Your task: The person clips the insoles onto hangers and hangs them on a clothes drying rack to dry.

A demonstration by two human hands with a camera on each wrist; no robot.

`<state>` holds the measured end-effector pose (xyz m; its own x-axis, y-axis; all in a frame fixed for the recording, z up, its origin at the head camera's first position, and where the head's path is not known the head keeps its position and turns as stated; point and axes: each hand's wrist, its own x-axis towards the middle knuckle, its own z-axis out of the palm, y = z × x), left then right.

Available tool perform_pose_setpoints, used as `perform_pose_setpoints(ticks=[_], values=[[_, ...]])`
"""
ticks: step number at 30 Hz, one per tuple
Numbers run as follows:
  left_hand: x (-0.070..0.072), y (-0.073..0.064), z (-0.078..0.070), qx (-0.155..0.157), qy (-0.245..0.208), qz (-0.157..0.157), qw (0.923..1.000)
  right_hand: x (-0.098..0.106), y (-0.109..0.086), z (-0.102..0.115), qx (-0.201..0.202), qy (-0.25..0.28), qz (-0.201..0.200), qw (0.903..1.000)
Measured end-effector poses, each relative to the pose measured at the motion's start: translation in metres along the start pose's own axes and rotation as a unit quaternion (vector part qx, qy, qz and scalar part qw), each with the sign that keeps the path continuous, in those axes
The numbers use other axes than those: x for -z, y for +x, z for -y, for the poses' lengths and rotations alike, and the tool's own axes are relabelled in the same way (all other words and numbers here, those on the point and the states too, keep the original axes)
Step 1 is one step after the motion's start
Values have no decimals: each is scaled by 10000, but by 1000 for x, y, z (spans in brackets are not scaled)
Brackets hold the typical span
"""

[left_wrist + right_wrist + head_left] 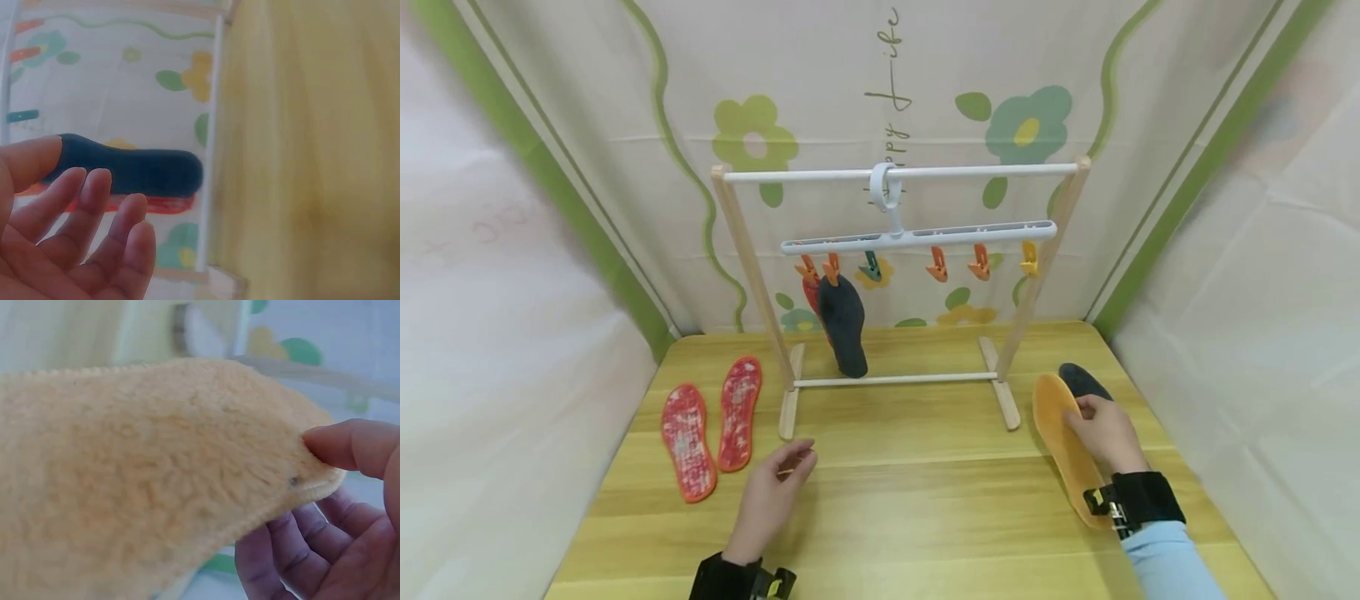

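Observation:
My right hand (1108,437) pinches a fuzzy yellow insole (1060,433) near one end. In the right wrist view the thumb (344,447) lies on its fleecy face and the other fingers are behind it. A dark insole (1081,379) lies on the table behind it, partly covered. With fingers loosely bent and nothing in them, my left hand (767,500) is over the table in front of the rack. From orange clips at the hanger's left end hang a dark insole (842,325) and, mostly hidden behind it, a red one (811,293).
A wooden rack with a white top bar (985,172) carries a grey clip hanger (977,233). Further along it dangle a green clip (870,265), orange clips and a yellow clip (1029,258). Two red patterned insoles (688,442) lie at the left; printed cloth surrounds the table.

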<state>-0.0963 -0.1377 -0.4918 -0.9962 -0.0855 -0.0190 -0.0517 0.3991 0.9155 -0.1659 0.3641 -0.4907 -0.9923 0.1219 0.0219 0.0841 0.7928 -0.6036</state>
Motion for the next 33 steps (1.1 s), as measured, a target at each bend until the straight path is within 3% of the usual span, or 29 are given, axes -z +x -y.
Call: perform_pose_setpoints(ticks=[4, 8, 16, 18, 22, 26, 33], values=[[5, 18, -20, -290, 20, -48, 9996, 8, -7, 20, 278, 115, -352, 9989], [9, 42, -47, -835, -98, -112, 9964, 14, -16, 41, 542, 275, -618, 9962], [13, 82, -102, -1590, -697, 135, 9847, 10, -24, 71, 1015, 582, -748, 9903], [13, 88, -119, -1619, -924, 250, 9822, 7, -25, 77, 1151, 653, -770, 9882], [8, 109, -139, -1503, -1293, 318, 9796, 2, -27, 91, 1289, 755, -710, 9862], [0, 133, -144, -1490, -1555, 360, 9759, -2, -27, 103, 1275, 886, -589, 9861], [-10, 151, -164, -1344, -1818, 534, 9726, -11, -25, 122, 1463, 1232, -381, 9808]])
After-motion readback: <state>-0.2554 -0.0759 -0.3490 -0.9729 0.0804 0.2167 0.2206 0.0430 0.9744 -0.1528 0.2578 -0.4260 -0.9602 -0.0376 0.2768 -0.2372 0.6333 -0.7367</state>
